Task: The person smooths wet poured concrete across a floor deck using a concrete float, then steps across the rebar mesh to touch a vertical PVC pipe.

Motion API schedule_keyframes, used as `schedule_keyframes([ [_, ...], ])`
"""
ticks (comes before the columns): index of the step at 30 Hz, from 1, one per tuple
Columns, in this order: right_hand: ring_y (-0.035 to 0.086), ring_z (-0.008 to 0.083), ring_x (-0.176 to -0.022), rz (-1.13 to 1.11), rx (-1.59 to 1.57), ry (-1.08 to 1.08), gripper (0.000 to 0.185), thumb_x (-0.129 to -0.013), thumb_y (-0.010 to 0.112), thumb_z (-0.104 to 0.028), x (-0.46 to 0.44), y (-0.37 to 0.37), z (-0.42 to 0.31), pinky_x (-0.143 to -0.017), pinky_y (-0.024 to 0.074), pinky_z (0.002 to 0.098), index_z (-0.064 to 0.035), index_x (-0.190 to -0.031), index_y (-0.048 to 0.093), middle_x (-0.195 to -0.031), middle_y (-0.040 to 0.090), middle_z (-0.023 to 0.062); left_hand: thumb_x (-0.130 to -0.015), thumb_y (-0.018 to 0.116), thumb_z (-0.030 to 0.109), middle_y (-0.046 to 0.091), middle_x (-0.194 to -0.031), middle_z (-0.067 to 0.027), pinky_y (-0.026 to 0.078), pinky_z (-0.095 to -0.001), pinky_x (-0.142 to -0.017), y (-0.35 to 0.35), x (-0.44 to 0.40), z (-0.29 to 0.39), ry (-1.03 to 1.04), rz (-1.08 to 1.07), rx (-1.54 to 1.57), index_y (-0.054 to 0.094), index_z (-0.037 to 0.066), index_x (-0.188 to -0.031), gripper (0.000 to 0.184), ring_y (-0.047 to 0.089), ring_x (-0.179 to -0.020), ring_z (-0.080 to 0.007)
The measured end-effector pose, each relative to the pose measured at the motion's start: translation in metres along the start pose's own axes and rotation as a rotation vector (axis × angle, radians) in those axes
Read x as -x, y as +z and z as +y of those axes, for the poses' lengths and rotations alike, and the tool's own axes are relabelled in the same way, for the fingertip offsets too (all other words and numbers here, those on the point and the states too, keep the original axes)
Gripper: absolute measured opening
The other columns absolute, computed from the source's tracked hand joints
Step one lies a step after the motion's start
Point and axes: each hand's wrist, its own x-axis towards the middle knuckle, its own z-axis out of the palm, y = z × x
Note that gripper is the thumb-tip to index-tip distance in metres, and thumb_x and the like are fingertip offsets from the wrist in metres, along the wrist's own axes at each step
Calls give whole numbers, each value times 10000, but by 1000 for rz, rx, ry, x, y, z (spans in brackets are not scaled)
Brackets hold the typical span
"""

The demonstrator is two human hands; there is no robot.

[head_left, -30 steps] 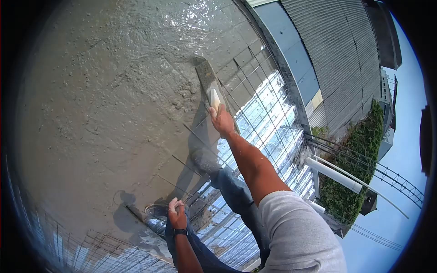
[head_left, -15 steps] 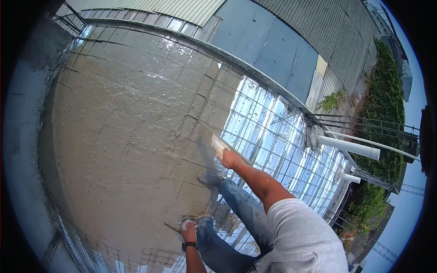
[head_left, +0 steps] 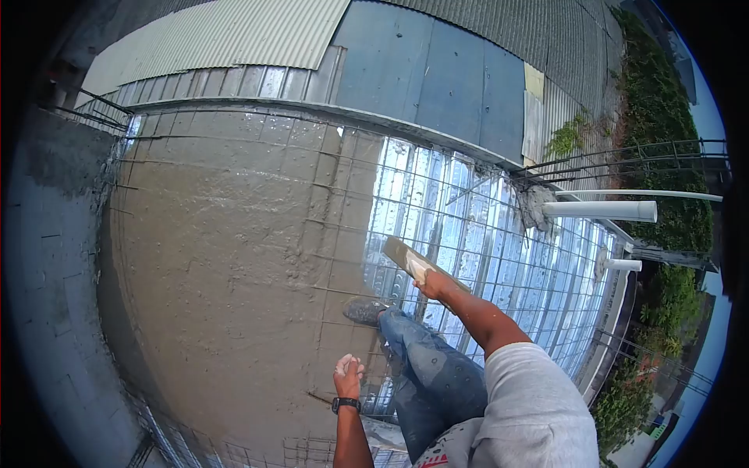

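Observation:
My right hand (head_left: 431, 285) is closed on the pale handle of a long trowel-like float (head_left: 403, 255), whose blade stands out over the bare metal decking and wire mesh. My left hand (head_left: 348, 376), with a dark watch on its wrist, hangs over the wet concrete (head_left: 226, 288); its fingers are curled and smeared with grey, and whether anything is in them is too small to tell. One boot (head_left: 363, 311) stands at the edge of the concrete, beside the shiny decking (head_left: 468, 218).
Steel mesh covers the decking. White pipes (head_left: 601, 210) stick up at the right, near protruding rebar (head_left: 624, 158). A low edge (head_left: 312, 114) runs along the far side, with corrugated sheets (head_left: 218, 39) beyond it. A grey block wall (head_left: 55, 273) borders the left.
The view has swung round and shows more of the slab. The float has come off the concrete to over the decking, held in my right hand. My left hand has moved away from the knee.

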Motion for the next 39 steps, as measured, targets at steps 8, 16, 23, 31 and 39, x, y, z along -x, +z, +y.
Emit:
schedule_keyframes([
  [8, 641, 423, -1094, -52, 147, 104, 623, -939, 578, -508, 100, -12, 139, -948, 498, 469, 75, -1148, 653, -1154, 668, 280, -946, 632, 243, 685, -998, -82, 527, -323, -575, -46, 71, -154, -12, 250, 104, 589, 55, -1180, 303, 673, -792, -203],
  [16, 646, 423, -1082, 56, 110, 122, 591, -930, 592, -493, 161, -55, 216, -929, 504, 476, 59, -1127, 669, -1140, 676, 271, -918, 658, 334, 659, -858, -109, 535, -400, -539, -32, 204, -318, -505, 390, -58, 613, 9, -1027, 346, 698, -726, -271],
  [23, 647, 425, -1083, 174, 29, 135, 663, -925, 608, -521, 134, -111, 259, -927, 499, 481, 108, -1132, 642, -1127, 663, 309, -937, 647, 314, 637, -753, -56, 485, -340, -459, 10, 201, -303, -296, 285, -60, 651, 72, -933, 243, 657, -592, -213],
  [31, 613, 443, -1140, 48, -49, 202, 666, -934, 589, -523, 69, -196, 295, -972, 483, 491, 69, -1237, 573, -1221, 633, 291, -937, 661, 264, 670, -852, -60, 539, -305, -583, 109, 97, -122, 55, 316, -79, 640, 24, -1029, 258, 625, -653, -146],
  [39, 621, 440, -1127, -97, -68, 230, 646, -924, 567, -556, -14, -247, 363, -968, 483, 502, 17, -1221, 575, -1185, 654, 276, -952, 671, 256, 662, -998, -55, 539, -288, -722, 308, 32, 60, 71, 159, -291, 614, -4, -1168, 343, 629, -884, -121],
])
